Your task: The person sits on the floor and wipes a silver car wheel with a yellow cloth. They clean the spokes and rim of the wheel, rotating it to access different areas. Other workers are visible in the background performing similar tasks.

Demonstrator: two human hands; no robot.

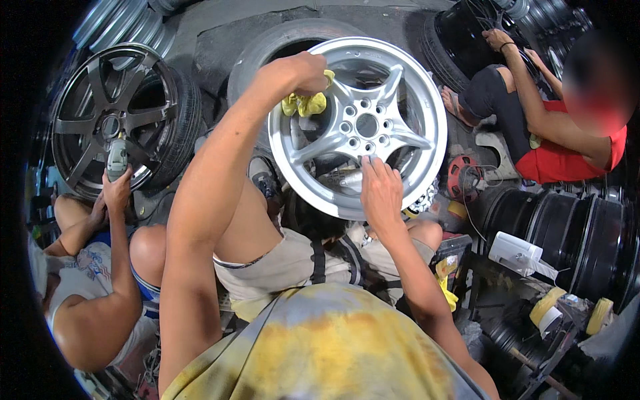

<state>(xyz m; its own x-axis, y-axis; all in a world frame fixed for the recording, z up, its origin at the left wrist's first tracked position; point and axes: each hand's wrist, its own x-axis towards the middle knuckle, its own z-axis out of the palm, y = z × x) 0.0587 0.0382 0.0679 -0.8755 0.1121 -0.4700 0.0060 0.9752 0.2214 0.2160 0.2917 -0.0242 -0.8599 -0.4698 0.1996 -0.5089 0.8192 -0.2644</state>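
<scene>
A silver alloy wheel rim (437, 123) lies before me, its star-shaped spokes meeting at a hub with several bolt holes. My left hand (310, 72) is over the upper left part of the rim, its fingers closed on a yellow cloth (305, 104) that hangs down beside a spoke. At the hub's lower side, my right hand (382, 190) reaches over the rim with its fingers stretched out, the tips touching the metal near a bolt hole. Nothing shows in the right hand.
Beneath the rim lies a tyre (250, 77). On the left, a person (100, 300) holds a power tool (117, 159) against a dark wheel (60, 127). To the right sits a person in red (567, 153) by a black wheel (460, 40). Black rims (553, 227) and a red reel (463, 175) stand nearby.
</scene>
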